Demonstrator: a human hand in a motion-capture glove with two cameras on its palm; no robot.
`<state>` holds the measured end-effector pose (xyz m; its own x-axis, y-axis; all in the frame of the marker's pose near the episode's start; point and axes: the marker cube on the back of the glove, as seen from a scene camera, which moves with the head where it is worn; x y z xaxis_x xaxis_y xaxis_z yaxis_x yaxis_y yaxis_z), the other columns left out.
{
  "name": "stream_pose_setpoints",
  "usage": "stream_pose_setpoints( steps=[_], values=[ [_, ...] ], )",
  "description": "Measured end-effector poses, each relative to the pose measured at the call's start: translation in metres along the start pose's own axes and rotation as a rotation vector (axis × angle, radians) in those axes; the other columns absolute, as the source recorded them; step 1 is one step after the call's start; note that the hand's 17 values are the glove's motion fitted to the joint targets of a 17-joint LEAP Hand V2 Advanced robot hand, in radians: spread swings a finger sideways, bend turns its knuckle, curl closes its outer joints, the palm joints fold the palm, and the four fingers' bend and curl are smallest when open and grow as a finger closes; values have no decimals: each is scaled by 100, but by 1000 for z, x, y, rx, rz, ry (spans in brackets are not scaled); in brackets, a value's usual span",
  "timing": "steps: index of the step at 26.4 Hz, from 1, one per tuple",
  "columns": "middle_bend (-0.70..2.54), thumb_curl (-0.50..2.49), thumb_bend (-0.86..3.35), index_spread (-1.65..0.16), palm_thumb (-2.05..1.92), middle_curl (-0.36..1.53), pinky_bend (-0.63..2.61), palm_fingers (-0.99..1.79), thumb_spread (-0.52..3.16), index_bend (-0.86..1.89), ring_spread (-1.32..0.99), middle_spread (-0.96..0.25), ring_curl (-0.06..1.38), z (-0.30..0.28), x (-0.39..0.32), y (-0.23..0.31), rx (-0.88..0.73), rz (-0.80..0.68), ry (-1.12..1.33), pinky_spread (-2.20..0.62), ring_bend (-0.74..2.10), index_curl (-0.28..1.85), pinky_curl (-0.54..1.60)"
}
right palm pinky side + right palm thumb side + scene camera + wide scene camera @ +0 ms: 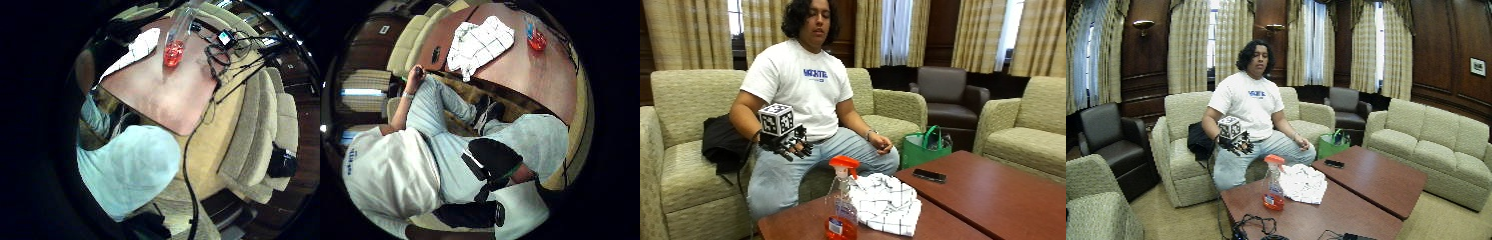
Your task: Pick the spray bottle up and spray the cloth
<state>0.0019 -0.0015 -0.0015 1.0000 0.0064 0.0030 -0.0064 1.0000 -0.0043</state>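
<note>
You're holding your gloved right hand (790,142) up in the air above your right knee, forearm angled out from the elbow, palm turned toward the tabletop (986,197) in front of you. The grip is gripping nothing: the fingers (800,149) are hanging loosely curled and apart, pointing down and forward, well clear of everything.

The spray bottle (842,205) is standing upright near the tabletop's edge closest to the outside camera, orange trigger head on top, red liquid pooled in its lower part. The hand is hovering well apart from it, higher and back toward the sofa (686,150) you're sitting on. The palm views are looking down at that same bottle (174,47) from a distance, with your jeans filling the space beneath the palm.

The white checked cloth (887,202) is lying crumpled just beside the bottle, toward your side. A black phone (929,175) is lying on the neighbouring tabletop. Your bare left hand (881,145) is resting on your left thigh.
</note>
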Motion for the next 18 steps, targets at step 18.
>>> stream_pose_setpoints(
  steps=[18],
  values=[
    [23,19,5,-39,38,21,49,37,86,15,-10,-16,18,-5,11,2,-11,66,-61,20,27,18,25]
  ],
)
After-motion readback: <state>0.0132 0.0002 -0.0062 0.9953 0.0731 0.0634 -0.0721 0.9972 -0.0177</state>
